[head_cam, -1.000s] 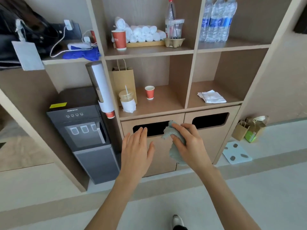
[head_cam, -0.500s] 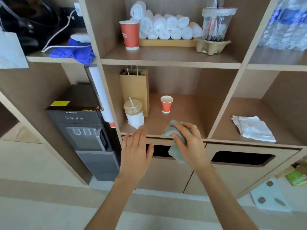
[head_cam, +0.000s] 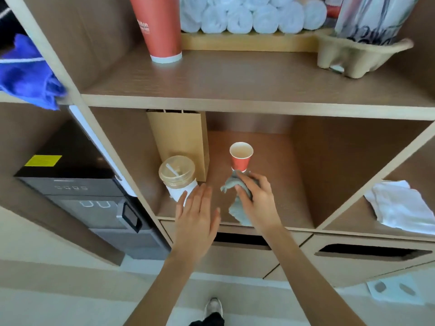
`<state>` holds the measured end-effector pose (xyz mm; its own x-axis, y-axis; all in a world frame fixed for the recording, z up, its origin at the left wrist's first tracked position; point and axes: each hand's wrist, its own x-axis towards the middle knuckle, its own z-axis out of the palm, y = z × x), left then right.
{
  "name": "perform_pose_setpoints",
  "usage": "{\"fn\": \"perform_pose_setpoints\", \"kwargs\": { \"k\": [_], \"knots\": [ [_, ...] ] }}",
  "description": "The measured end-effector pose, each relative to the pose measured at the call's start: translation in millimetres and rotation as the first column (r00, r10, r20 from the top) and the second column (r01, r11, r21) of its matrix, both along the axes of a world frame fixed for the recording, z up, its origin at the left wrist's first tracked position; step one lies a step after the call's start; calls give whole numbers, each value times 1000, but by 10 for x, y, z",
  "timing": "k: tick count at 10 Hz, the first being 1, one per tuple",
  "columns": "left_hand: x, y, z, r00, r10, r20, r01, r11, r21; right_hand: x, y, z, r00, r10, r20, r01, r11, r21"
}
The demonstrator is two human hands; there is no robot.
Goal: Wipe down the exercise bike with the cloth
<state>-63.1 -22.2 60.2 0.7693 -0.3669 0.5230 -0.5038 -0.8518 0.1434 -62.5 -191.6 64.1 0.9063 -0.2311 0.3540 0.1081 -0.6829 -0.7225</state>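
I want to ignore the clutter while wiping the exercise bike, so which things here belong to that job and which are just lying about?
For the job: grey cloth, held in the right hand; left hand, open and empty. No exercise bike in view.

Lying about: small red cup, lidded drink cup, paper bag, rolled white towels, tall red cup, white cloth, blue cloth.

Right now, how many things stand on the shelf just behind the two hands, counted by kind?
Brown paper bag: 1
Small red paper cup: 1
Lidded plastic cup with straw: 1
Total: 3
Not counted: the grey cloth gripped by the right hand.
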Motion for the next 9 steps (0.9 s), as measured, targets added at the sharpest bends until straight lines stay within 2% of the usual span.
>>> {"fn": "perform_pose_setpoints", "kwargs": {
  "k": [1, 2, 3, 6, 7, 8, 9],
  "knots": [
    [228, -14, -116, 999, -22, -34, 23, 999, 34, 320, 43, -207, 999, -22, -37, 20, 999, -48],
    [387, -18, -217, 997, -48, -66, 52, 997, 57, 572, 54, -557, 973, -9, -232, -53, 963, -262],
    [470, -28, -270, 995, -44, -85, 50, 996, 72, 628, 36, -832, 917, -41, -397, -148, 889, -434],
    [428, -99, -360, 991, -7, -131, 15, 998, 66, 642, 23, -947, 939, -69, -337, -66, 925, -374],
    [380, -115, -364, 992, 17, -126, -9, 998, 65, 674, 18, -949, 903, -70, -424, -118, 908, -401],
    [318, -122, -360, 994, 33, -105, -28, 998, 55, 662, -16, -874, 895, -33, -444, -154, 913, -378],
    [270, -153, -266, 991, 50, -120, -45, 998, 48, 525, -115, -652, 929, 14, -369, -152, 925, -348]
  ]
}}
